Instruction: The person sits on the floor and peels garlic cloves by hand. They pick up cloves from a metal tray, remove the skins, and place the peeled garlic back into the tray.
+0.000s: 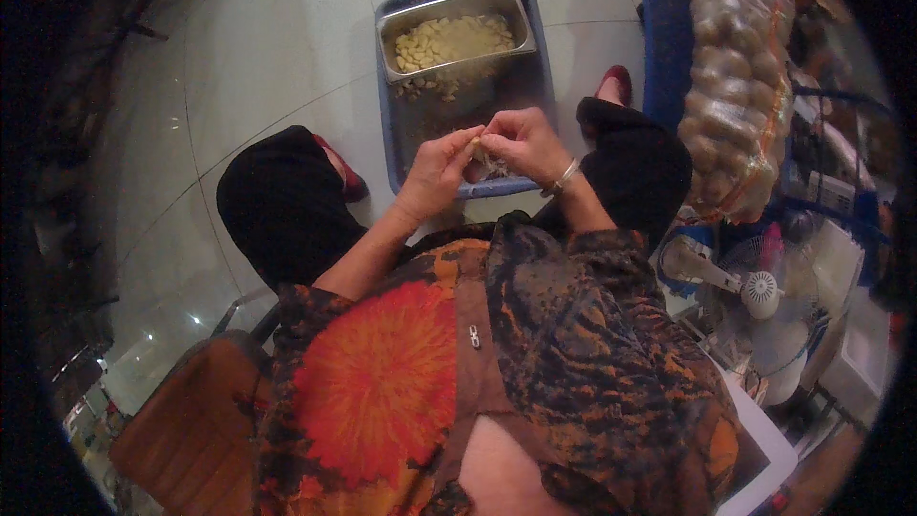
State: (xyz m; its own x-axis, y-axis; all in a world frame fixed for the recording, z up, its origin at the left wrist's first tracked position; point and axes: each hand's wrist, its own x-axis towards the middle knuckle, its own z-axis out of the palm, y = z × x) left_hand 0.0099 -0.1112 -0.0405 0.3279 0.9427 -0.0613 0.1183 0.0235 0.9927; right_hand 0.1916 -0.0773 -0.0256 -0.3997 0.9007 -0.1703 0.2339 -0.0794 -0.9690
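Note:
Both hands meet over the near end of a blue plastic tub [385, 125]. My left hand [438, 166] pinches a small pale piece that looks like a garlic clove [476, 146] between thumb and fingers. From the other side, the fingertips of my right hand [526, 143], with a bangle on its wrist, grip the same clove. At the tub's far end sits a rectangular stainless steel pan [529, 27], holding many pale peeled cloves [437, 43]. Loose cloves and scraps [445, 88] lie in the tub beside the pan. Under my hands are papery skins [494, 168], partly hidden.
On the right, a mesh sack of round bulbs [734, 100] rests against a blue panel [660, 50]. Closer in stands an electric fan [759, 294] near white plastic bins [860, 351]. A brown chair [193, 416] is at the lower left. My knees flank the tub on the tiled floor [279, 50].

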